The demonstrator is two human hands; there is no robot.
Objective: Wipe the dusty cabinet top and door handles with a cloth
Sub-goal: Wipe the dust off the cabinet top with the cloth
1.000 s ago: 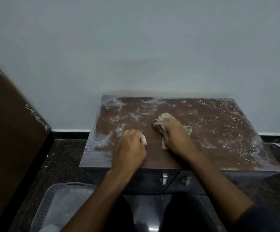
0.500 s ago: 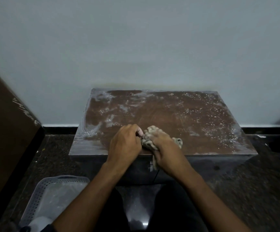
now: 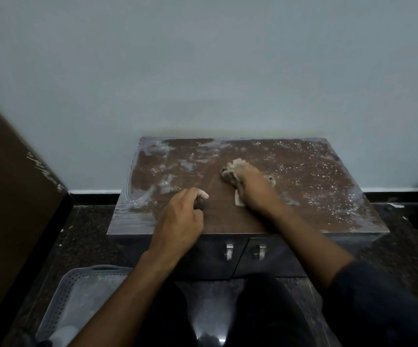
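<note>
A low brown cabinet stands against the wall, its top (image 3: 315, 176) speckled with white dust, thickest at the left and right. My right hand (image 3: 254, 186) grips a crumpled beige cloth (image 3: 230, 172) and presses it on the middle of the top. My left hand (image 3: 181, 219) rests near the front edge, fingers curled, holding nothing. A darker wiped strip lies between the hands. Two metal door handles (image 3: 230, 251) (image 3: 260, 251) show on the cabinet front below.
A grey perforated plastic basket (image 3: 77, 284) sits on the dark floor at lower left. A brown board (image 3: 10, 196) leans at the left. The pale wall (image 3: 202, 71) rises right behind the cabinet. My dark-clothed legs fill the bottom centre.
My right hand with the cloth slid from the front edge, next to my left hand, back toward the middle of the top. The left hand stayed near the front edge.
</note>
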